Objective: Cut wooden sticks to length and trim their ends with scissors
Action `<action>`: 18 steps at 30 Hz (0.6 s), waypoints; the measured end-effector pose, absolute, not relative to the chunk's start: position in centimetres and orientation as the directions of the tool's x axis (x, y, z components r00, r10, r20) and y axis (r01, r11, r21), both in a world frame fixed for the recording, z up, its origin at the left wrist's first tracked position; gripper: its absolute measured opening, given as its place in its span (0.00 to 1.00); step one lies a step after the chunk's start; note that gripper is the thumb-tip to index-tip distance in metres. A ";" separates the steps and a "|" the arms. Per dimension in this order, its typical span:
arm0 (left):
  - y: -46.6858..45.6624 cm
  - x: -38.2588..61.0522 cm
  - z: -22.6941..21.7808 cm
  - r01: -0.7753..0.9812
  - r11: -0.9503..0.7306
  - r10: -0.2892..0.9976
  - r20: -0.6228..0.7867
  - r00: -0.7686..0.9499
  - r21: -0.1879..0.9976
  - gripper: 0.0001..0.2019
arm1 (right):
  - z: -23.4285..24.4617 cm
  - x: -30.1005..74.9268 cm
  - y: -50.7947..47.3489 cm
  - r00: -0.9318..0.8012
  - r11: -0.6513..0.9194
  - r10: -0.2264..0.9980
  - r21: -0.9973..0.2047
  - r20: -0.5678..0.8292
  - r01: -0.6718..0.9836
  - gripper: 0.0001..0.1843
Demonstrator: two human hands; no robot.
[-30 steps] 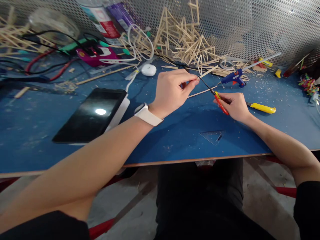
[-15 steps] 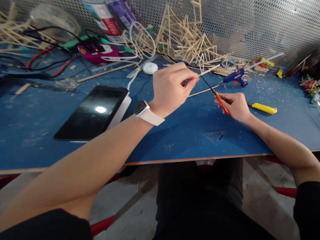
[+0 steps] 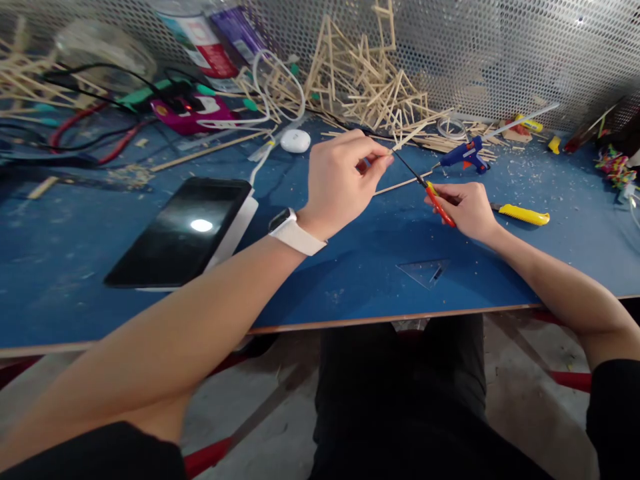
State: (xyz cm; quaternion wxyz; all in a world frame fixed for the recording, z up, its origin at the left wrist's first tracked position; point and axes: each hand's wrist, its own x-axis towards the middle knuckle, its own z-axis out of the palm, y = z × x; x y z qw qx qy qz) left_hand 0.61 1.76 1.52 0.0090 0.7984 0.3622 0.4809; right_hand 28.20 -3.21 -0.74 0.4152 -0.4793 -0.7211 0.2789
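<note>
My left hand [image 3: 345, 175], a watch on its wrist, is closed with thumb and forefinger pinching a thin wooden stick [image 3: 411, 137], which sticks out to the upper right. My right hand [image 3: 463, 208] grips the red and yellow handle of a needle file [image 3: 440, 204]. Its slim dark shaft points up and left, the tip at the stick close to my left fingertips; whether it touches cannot be made out. Another wooden stick [image 3: 403, 183] lies on the blue table [image 3: 325, 293] below the shaft. A clear set square [image 3: 426, 272] rests nearer the front edge.
Right of my right hand lies a yellow utility knife [image 3: 523, 214], with a blue glue gun [image 3: 467, 153] behind. A tangled heap of wooden sticks [image 3: 370, 87] leans on the mesh wall. To the left are a black tablet [image 3: 175, 233], a white earbud case [image 3: 295, 141] and a purple power strip [image 3: 193, 115].
The view has shifted slightly. Both hands keep their holds on the stick and the needle file, in nearly the same places; little else differs.
</note>
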 end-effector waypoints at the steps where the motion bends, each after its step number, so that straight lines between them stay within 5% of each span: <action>1: 1.7 0.6 1.6 0.558 -0.734 0.602 0.752 0.269 0.387 0.08 | -0.8 28.2 -3.2 -0.197 0.388 0.922 -0.797 0.334 0.462 0.33; 10: 3.0 0.2 0.9 0.361 -0.717 0.693 0.667 0.274 0.597 0.19 | -0.6 28.7 -3.4 -0.174 0.392 0.920 -0.800 0.352 0.455 0.30; 15: 4.5 0.0 0.0 0.359 -0.661 0.742 0.644 0.184 0.659 0.40 | -0.4 29.2 -3.1 -0.287 0.503 0.859 -0.597 0.424 0.624 0.19; 18: 4.6 0.0 0.0 0.378 -0.659 0.743 0.642 0.190 0.650 0.44 | -0.4 29.4 -2.9 -0.345 0.548 0.830 -0.520 0.439 0.656 0.14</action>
